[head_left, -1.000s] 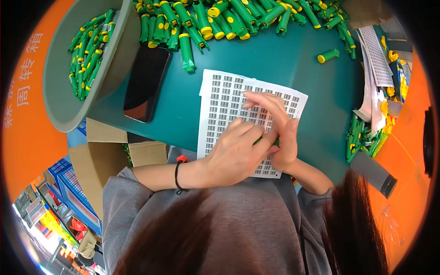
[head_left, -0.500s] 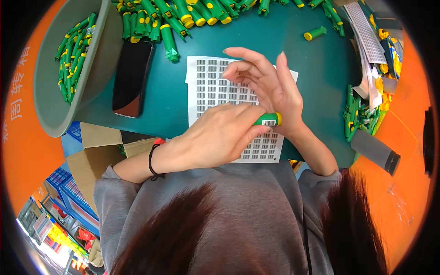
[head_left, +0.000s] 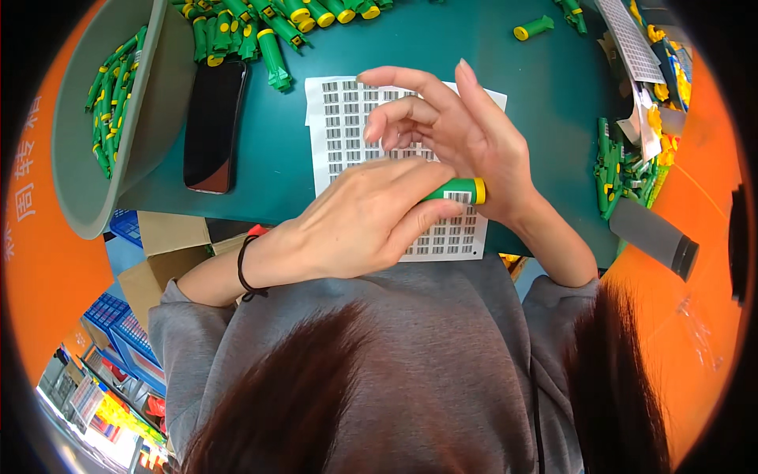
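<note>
My left hand [head_left: 371, 209], with a dark hair tie at its wrist, is closed round a green plastic tube [head_left: 437, 192]. The tube's yellow end and a white barcode label [head_left: 458, 196] stick out past the thumb; its other end is hidden in my fist. Close against the yellow end is the heel of my right hand [head_left: 462, 130], which is open, palm turned inward and fingers loosely curled. Beneath both hands lies a white sheet of barcode labels [head_left: 335, 130] on the dark green table [head_left: 272, 150].
Many green tubes with yellow ends [head_left: 276, 63] are heaped at the far left, with one loose tube [head_left: 534, 28] farther right. A black phone [head_left: 213, 126] lies beside a grey-green bin [head_left: 154, 118] of tubes. On the right are green parts [head_left: 609, 170] and a grey cylinder [head_left: 651, 237].
The view has shifted slightly, so the table things sit higher in it. More of the tube's barcode label shows beyond my left hand. My right hand remains open beside the yellow end.
</note>
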Action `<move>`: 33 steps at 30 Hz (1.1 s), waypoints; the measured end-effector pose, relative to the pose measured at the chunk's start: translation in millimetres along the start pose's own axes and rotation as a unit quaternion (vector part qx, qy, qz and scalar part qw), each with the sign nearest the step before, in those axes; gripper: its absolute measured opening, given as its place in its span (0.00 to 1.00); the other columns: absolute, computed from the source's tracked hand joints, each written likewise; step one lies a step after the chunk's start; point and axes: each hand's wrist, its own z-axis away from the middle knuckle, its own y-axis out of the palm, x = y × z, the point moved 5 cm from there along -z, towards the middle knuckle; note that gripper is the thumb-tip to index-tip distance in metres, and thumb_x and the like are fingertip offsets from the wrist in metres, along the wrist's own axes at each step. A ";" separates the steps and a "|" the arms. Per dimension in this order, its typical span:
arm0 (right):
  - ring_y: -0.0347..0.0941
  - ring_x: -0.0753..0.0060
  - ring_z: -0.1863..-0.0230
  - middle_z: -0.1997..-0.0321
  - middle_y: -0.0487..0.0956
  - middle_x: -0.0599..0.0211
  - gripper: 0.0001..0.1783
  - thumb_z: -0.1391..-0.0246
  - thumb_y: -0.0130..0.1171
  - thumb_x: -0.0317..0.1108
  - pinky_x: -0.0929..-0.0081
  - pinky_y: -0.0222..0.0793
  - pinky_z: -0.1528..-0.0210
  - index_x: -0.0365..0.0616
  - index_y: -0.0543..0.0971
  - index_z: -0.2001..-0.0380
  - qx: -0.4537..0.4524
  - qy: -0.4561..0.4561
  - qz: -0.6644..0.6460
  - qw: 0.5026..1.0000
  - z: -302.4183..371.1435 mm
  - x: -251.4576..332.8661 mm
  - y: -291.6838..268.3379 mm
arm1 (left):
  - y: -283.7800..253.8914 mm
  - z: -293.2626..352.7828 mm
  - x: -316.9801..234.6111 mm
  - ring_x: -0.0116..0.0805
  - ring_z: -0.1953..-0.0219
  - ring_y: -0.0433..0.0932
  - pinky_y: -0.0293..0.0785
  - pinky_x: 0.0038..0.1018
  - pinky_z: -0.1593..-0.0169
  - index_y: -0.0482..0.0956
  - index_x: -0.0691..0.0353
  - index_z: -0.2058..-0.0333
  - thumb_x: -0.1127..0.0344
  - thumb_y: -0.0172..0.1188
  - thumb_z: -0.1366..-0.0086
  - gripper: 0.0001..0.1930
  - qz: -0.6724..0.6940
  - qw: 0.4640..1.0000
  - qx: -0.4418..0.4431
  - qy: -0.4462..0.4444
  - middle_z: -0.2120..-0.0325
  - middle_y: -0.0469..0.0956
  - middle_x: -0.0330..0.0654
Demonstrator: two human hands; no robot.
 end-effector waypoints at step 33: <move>0.77 0.44 0.45 0.51 0.81 0.45 0.20 0.41 0.63 0.34 0.46 0.69 0.38 0.26 0.78 0.54 -0.062 -0.352 0.208 0.911 49.9 16.8 5.0 | -21.5 5.0 -2.6 0.49 0.64 0.79 0.76 0.36 0.59 0.76 0.72 0.50 0.70 0.67 0.38 0.20 0.069 0.981 -0.146 0.105 0.64 0.78 0.51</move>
